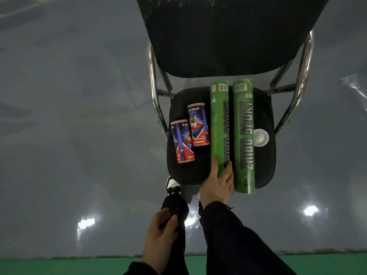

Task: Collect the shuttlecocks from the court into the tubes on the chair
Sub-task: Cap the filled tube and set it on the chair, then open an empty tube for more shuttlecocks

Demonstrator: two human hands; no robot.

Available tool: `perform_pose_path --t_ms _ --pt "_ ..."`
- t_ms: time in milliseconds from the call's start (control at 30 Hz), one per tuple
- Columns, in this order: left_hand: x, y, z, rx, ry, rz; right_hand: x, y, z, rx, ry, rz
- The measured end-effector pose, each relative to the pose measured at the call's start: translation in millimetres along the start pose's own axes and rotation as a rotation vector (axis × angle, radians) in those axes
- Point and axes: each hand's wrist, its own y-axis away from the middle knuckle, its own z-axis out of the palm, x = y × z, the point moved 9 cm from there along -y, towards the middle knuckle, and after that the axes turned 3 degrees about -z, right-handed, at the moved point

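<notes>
Two long green tubes lie side by side on the black chair seat [198,171]. My right hand [217,184] grips the near end of the left green tube [219,126], thumb and fingers on either side of it. The right green tube [243,135] lies free, its near end past the seat's front edge. Two short red-and-blue tubes [197,125] [182,143] lie on the seat's left half. A white cap [261,137] sits at the seat's right. My left hand [160,241] hangs low by my leg, fingers loosely curled, holding nothing. No shuttlecock is in sight.
The chair has a black backrest [228,36] and chrome legs [154,82]. Around it lies glossy grey floor [69,116] with light glare. A green court strip [59,266] runs along the bottom. My left shoe [173,186] stands by the seat's front.
</notes>
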Motion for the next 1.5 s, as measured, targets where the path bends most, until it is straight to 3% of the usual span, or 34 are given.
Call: perform_pose_path --t_ms 167,433,600,833,1000,1233,1500 --pt "-3.4 4.6 -7.0 -0.016 -0.001 0.027 1.8 4.8 -12.2 -0.014 -0.074 0.035" --pt "54.5 40.8 9.8 -0.181 -0.066 0.116 -0.7 107.0 -101.1 -0.064 -0.844 0.130" --pt "102.0 80.9 30.0 -0.386 -0.199 0.206 -13.8 165.4 -171.5 -0.101 -1.113 0.148" --pt "78.5 137.0 42.7 -0.698 -0.358 0.199 6.4 273.4 -209.8 0.150 -1.392 0.304" --pt "3.2 206.2 38.0 -0.888 -0.602 0.064 39.3 390.7 -206.2 0.287 -1.484 0.363" --pt "-160.6 300.9 13.1 -1.075 -1.050 -0.039 105.2 608.2 -138.8 0.762 -1.733 0.677" --pt "-395.3 391.2 -82.7 -1.194 -1.347 -0.095 125.2 871.3 -13.5 1.248 -1.885 0.920"
